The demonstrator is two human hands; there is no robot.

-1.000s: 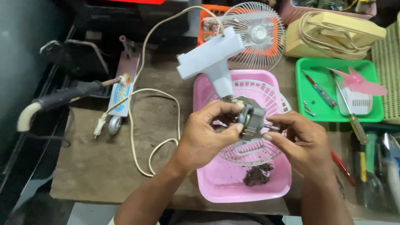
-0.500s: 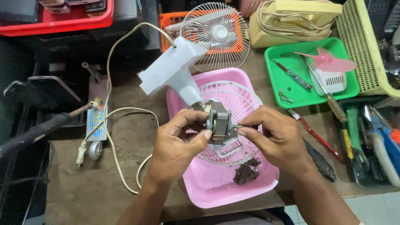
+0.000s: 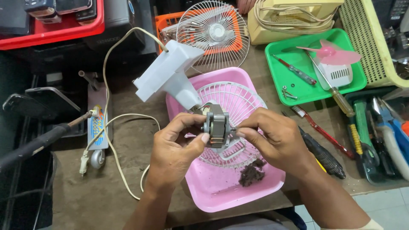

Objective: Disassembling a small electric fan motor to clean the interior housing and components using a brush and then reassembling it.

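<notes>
Two hands grip a grey motor [image 3: 216, 126] above the pink tray [image 3: 221, 191]: the left hand [image 3: 177, 142] pinches its left side, the right hand [image 3: 272, 138] closes on its shaft end. A white fan stand [image 3: 168, 74] rises behind the motor, a white grille [image 3: 232, 104] lies in the tray beneath it, dark dirt [image 3: 252, 172] nearby

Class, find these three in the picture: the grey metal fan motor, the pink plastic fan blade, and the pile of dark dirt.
grey metal fan motor [image 3: 216, 127], head view, on its laminated core.
pink plastic fan blade [image 3: 330, 53], head view, on its hub.
pile of dark dirt [image 3: 252, 173], head view, on its middle.
</notes>
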